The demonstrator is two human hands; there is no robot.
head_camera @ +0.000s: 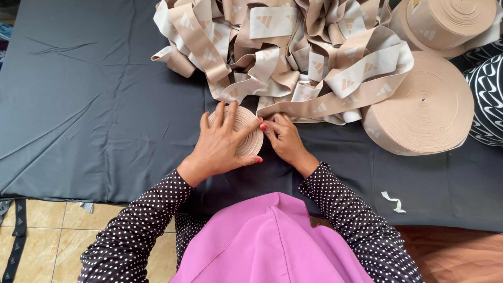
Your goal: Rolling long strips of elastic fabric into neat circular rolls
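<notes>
Bottom centre of the frame: pink cloth (270,243), draped, flanked by two dark sleeves with white dots (139,225).

Bottom left: tan tiled floor (50,236) with a black strap (15,238) lying along the left edge.

Lower right: small pale scrap of band (393,202), lying alone on the dark sheet (84,105) that covers the work surface across most of the frame.

Centre: left hand (222,141), fingers spread, pressed flat on top of a small beige roll of elastic band (246,137) that lies on its side on the sheet. The palm covers most of the roll's face.

Centre, just right of the roll: right hand (283,139), fingers curled, pinching the band where it meets the roll's edge; red nails visible on both hands.

Right of centre: large beige roll (427,107), lying flat, well apart from the hands.

Upper centre: loose heap of beige band (283,50) with pale triangle marks, tangled, its near edge running to the right hand.

Upper right corner: second large beige roll (450,21), partly cut off by the frame.

Right edge: black fabric with white curved lines (487,91).
</notes>
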